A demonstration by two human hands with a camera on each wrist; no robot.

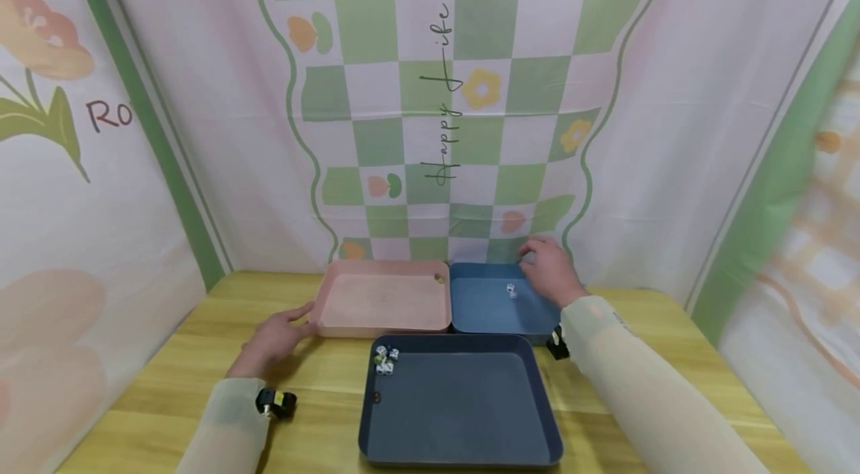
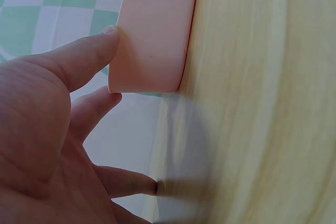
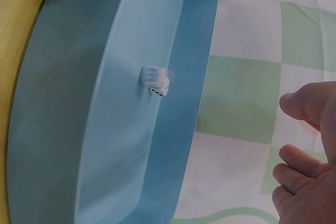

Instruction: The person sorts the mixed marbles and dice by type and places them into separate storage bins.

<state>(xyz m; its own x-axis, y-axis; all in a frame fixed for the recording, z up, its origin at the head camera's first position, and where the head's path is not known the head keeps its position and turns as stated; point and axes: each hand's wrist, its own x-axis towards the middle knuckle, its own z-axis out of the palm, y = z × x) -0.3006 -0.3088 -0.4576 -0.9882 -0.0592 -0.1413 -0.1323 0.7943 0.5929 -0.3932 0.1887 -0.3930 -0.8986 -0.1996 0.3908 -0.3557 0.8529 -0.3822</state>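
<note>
A pink tray [image 1: 383,300] and a smaller blue tray [image 1: 487,306] stand side by side at the table's back. A larger dark blue tray [image 1: 463,407] lies in front of them. My left hand [image 1: 278,332] rests on the table with straight fingers, its index fingertip [image 2: 109,32] touching the pink tray's [image 2: 152,35] near left corner. My right hand [image 1: 547,269] hovers over the small blue tray's far right corner, fingers loosely curled [image 3: 304,156], holding nothing. One white die [image 1: 511,290] is in the small blue tray [image 3: 79,129], where it looks blurred [image 3: 156,84]. Several dice [image 1: 386,359] cluster in the large tray's far left corner.
The trays sit on a light wooden table [image 1: 188,362]. A printed cloth backdrop [image 1: 443,123] closes the back and both sides. A small round dark spot [image 1: 375,397] lies on the floor of the large tray near its left wall.
</note>
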